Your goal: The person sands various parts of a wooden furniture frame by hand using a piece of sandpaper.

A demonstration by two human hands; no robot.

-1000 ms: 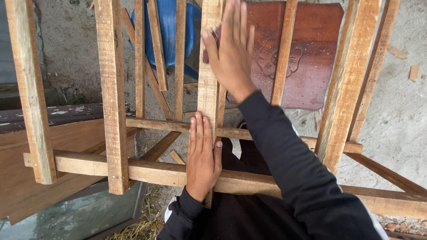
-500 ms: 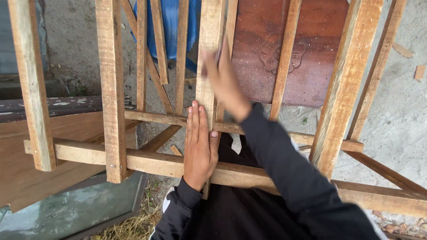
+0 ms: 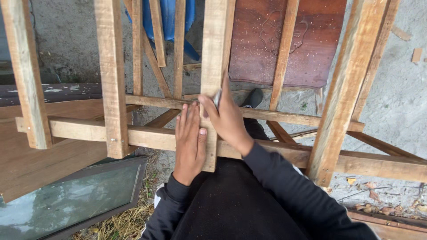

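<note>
1. Now the right hand (image 3: 229, 118) is seen low on the upright wooden slat (image 3: 212, 66), against the raised, open-fingered position a second ago; a downward rubbing stroke is judged.
2. Its fingers are curled round a small grey piece (image 3: 217, 98), probably sandpaper, pinched against the slat face.
3. The left hand (image 3: 190, 142) is laid flat, fingers pressed together, on the horizontal rail (image 3: 147, 138) just left of the slat.
4. The slat's long axis runs away from the fingertips, top to bottom of view, its lower end under both hands.
5. The glass pane (image 3: 75, 200) lies below-left of the left wrist.
</note>
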